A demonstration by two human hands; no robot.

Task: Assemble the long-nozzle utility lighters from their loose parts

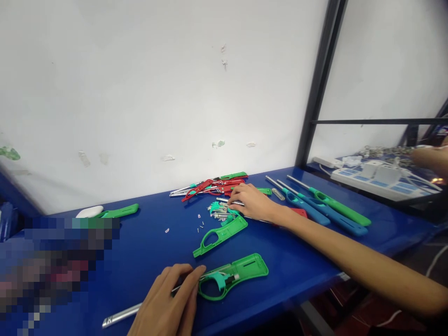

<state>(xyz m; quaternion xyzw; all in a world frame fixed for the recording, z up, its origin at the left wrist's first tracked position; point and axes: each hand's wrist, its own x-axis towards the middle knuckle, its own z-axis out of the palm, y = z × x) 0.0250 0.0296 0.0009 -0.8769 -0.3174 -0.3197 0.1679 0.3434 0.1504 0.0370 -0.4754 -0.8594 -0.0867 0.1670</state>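
My left hand (pixel 170 296) is closed on an opened utility lighter near the front edge of the table. The lighter's metal tube (pixel 122 315) sticks out to the left, and its green half shell (pixel 250 267) lies to the right with a teal trigger (pixel 220 280) inside. My right hand (pixel 252 201) reaches farther back, fingers curled down beside metal tubes and small teal parts (pixel 217 207); what its fingertips pinch, if anything, is hidden. Between my hands rests a loose green half shell (pixel 224 235).
Red and green lighter pieces (pixel 210 186) are heaped by the wall. Whole blue and green lighters (pixel 341 208) lie at right. At left are a white object (pixel 90 212) and a green shell (pixel 122 211). Beyond a dark frame (pixel 315 88), another person's arm (pixel 432 157) shows near power strips (pixel 371 182).
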